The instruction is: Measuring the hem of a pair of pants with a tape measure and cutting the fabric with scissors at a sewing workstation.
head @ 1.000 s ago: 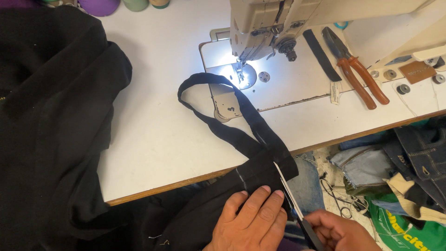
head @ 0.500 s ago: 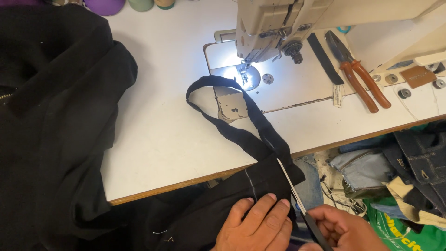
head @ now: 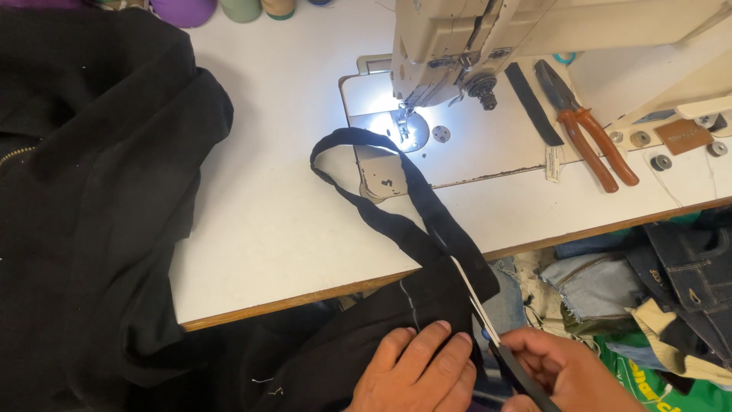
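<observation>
The soft black fabric (head: 427,305) hangs off the bench (head: 282,229) edge, its looped strap on the smooth white top. Your left hand (head: 419,374) presses it flat, fingers spread; your right hand (head: 568,374) grips slim steel scissors (head: 488,328).

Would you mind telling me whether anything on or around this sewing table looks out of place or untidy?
Mostly orderly. The black strip loops loosely across the table to the needle plate while the scissors in the right hand cut it; the left hand presses the black fabric. Denim scraps lie heaped below the table edge.
</observation>
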